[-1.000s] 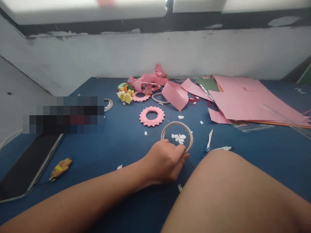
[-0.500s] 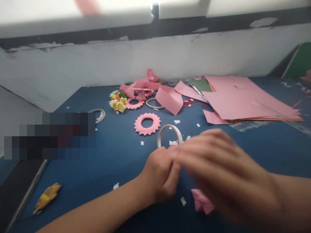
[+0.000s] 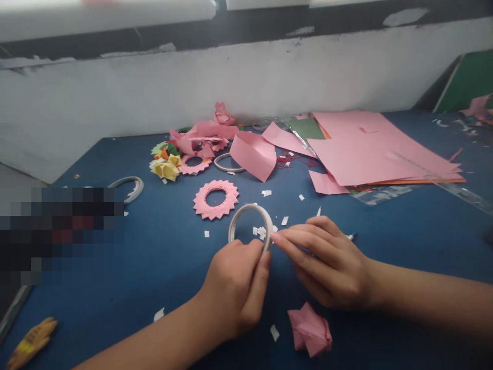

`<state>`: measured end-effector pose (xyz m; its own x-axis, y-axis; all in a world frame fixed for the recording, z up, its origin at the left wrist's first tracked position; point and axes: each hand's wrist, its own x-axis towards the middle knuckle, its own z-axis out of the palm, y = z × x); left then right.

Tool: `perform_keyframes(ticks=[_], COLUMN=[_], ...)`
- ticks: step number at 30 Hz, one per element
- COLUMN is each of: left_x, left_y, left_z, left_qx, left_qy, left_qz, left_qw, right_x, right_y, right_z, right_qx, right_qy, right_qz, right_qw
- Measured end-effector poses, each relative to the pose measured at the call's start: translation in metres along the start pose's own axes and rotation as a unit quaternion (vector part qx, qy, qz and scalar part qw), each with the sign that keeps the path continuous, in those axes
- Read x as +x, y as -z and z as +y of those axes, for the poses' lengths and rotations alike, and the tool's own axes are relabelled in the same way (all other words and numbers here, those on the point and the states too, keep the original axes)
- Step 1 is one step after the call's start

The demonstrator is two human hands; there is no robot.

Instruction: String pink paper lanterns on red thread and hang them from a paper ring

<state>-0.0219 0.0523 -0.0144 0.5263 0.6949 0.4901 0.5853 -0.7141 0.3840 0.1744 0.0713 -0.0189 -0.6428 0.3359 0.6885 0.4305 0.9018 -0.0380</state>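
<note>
A white tape roll [image 3: 250,209] stands upright in my left hand [image 3: 236,288], whose fingers are closed round its lower edge. My right hand [image 3: 331,262] touches the roll's right side with its fingertips, the fingers pressed together. Whether a bit of tape is pinched there is too small to tell. Below my right hand lies a folded pink paper piece [image 3: 310,329]. Behind the roll, to the left, a pink pleated ring [image 3: 201,203] lies flat on the blue table [image 3: 173,267]. White scraps [image 3: 262,232] show through and beside the roll.
Pink sheets [image 3: 370,154] lie at the back right, with a clear plastic wrapper [image 3: 389,195]. Paper flowers [image 3: 167,167] and curled pink paper [image 3: 254,154] are at the back. Another tape roll [image 3: 134,191] is at the left, near a brown and yellow object [image 3: 33,341].
My right hand has moved back from over the table's front, uncovering the folded pink piece, and its fingertips are now at the roll. The view has shifted slightly right.
</note>
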Motion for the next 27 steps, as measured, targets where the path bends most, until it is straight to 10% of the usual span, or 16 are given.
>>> perform_keyframes(ticks=[10, 15, 18, 22, 27], left_x=[0.01, 0.012, -0.019, -0.092, -0.151], left_y=[0.009, 0.067, 0.108, 0.141, 0.171], left_z=[0.004, 0.007, -0.009, -0.042, -0.076], left_qx=[0.12, 0.39, 0.431, 0.452, 0.428], left_qy=[-0.015, 0.258, 0.477, 0.579, 0.615], left_qz=[-0.071, -0.189, -0.218, -0.171, -0.078], left_qw=[0.99, 0.863, 0.735, 0.657, 0.657], right_x=[-0.008, -0.013, -0.013, -0.011, -0.013], right_y=[-0.008, -0.013, -0.013, -0.013, -0.014], right_z=[0.004, 0.006, 0.004, 0.003, 0.004], right_qx=[0.042, 0.058, 0.066, 0.07, 0.066], right_qy=[-0.062, -0.09, -0.087, -0.08, -0.078], right_qz=[0.021, 0.019, 0.014, 0.004, 0.002], right_qw=[0.997, 0.994, 0.994, 0.994, 0.995])
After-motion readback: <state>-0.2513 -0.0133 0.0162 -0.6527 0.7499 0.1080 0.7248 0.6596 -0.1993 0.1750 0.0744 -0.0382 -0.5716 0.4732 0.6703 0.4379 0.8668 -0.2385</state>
